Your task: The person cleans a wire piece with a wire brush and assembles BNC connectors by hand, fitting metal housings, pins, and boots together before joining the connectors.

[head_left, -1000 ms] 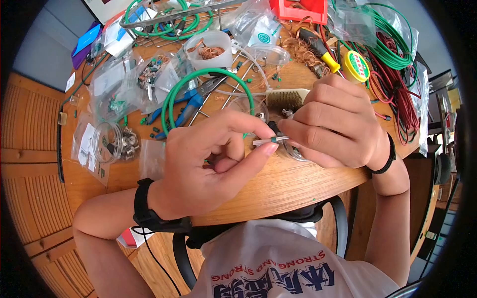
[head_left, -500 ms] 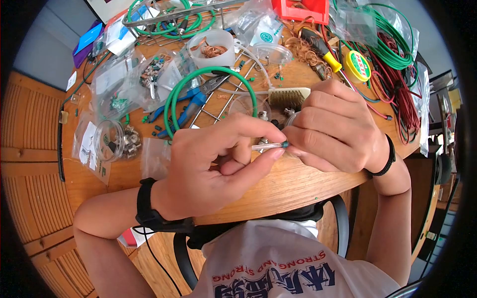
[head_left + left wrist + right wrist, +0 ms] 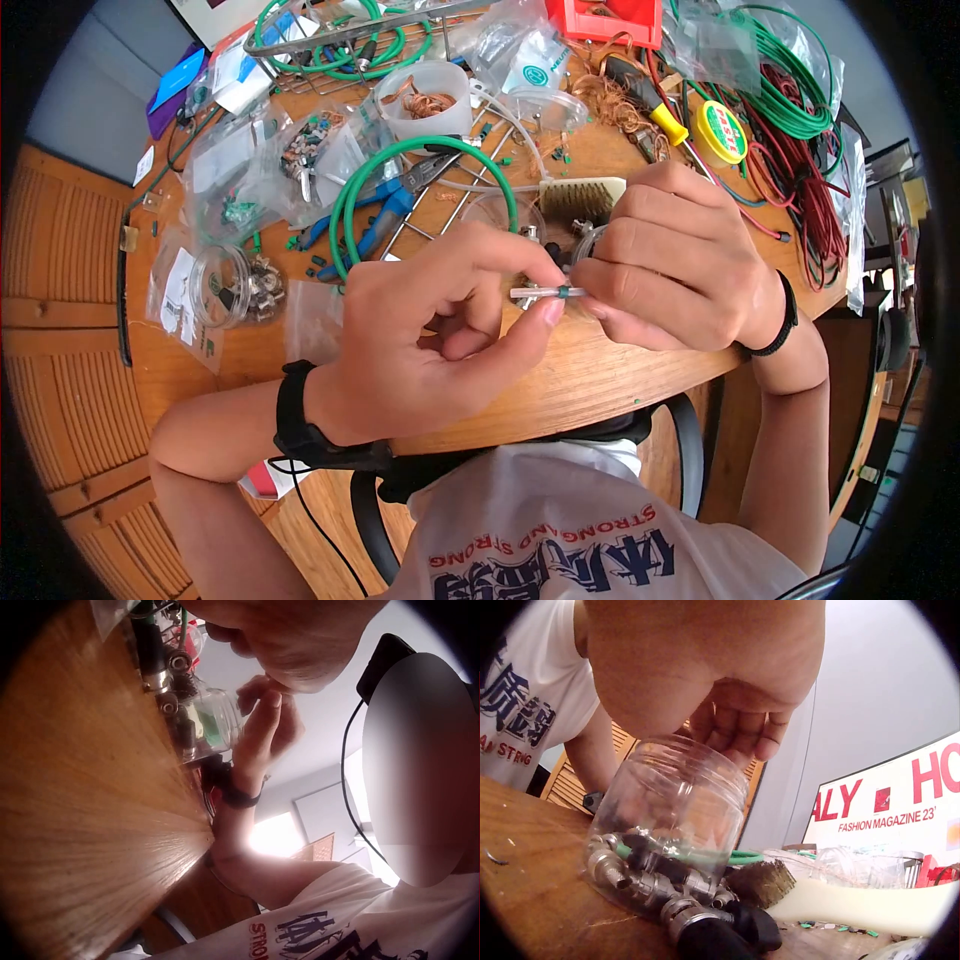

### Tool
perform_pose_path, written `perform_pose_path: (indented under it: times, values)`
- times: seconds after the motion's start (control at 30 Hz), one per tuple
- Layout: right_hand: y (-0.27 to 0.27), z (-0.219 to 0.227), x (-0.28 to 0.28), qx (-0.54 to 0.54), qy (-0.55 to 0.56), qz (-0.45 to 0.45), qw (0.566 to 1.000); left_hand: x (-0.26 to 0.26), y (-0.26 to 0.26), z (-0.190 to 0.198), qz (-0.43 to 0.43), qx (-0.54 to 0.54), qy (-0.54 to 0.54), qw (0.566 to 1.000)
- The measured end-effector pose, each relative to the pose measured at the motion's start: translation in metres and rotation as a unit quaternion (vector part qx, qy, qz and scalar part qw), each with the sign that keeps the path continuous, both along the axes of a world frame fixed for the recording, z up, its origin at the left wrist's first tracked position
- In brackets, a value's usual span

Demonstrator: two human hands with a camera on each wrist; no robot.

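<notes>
In the head view, a thin pale rod with a small teal ring point(image 3: 565, 292) lies level between the two hands. My left hand point(image 3: 415, 335) pinches it between thumb and index fingertips, with the other fingers curled. Its bare pale end point(image 3: 528, 294) sticks out leftward. My right hand point(image 3: 680, 265) grips the other end, which its curled fingers hide. Below the hands stands a clear jar point(image 3: 675, 780), its mouth beneath my right hand in the right wrist view. Metal plug connectors point(image 3: 682, 913) with black boots lie around its base.
Behind the hands lie a coiled green cable point(image 3: 345, 215), blue-handled pliers point(image 3: 390, 205) and a brush point(image 3: 582, 195). A white tub point(image 3: 425, 105) holds copper strands. Farther right are a yellow paste tin point(image 3: 720, 133) and dark red wires point(image 3: 800, 200). A second jar point(image 3: 220, 285) stands left.
The teal ring first slid right, out from between my left fingertips to the right fingers, then came slightly back left. My left fingertips shifted right and slightly back; my right hand stayed nearly still.
</notes>
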State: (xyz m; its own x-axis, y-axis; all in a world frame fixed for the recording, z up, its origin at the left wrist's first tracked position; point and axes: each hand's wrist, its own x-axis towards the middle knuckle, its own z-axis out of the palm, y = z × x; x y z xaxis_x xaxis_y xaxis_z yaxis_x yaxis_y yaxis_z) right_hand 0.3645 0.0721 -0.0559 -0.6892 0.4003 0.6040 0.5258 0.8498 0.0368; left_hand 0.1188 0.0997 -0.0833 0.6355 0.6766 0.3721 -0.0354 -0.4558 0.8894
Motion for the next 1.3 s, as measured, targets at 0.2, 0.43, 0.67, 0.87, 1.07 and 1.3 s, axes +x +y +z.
perform_pose_path:
  times: [0.2,0.43,0.67,0.87,1.07,1.3]
  values:
    - [0.0008,0.0005,-0.0005,0.001,0.002,0.004,1.0,-0.0018,0.0004,0.0011,-0.002,0.014,0.008,1.0]
    - [-0.0005,-0.0013,-0.0007,-0.003,0.009,0.0,1.0,-0.0005,-0.0015,0.0017,-0.002,-0.002,0.011,1.0]
    - [-0.0009,0.0013,-0.0001,-0.013,0.004,0.006,1.0,-0.0007,-0.0008,0.0008,-0.009,0.016,0.001,1.0]
    - [0.001,0.0051,0.0008,-0.013,-0.015,0.02,1.0,-0.0022,-0.0005,0.0034,-0.008,0.029,0.013,0.999]
    - [0.0011,0.0054,0.0008,-0.017,0.017,-0.001,1.0,-0.001,-0.0017,0.0025,0.026,0.032,-0.007,0.999]
    - [-0.0024,0.0045,0.0002,-0.003,0.031,-0.008,0.999,-0.0012,0.0013,0.0031,0.025,0.057,-0.003,0.998]
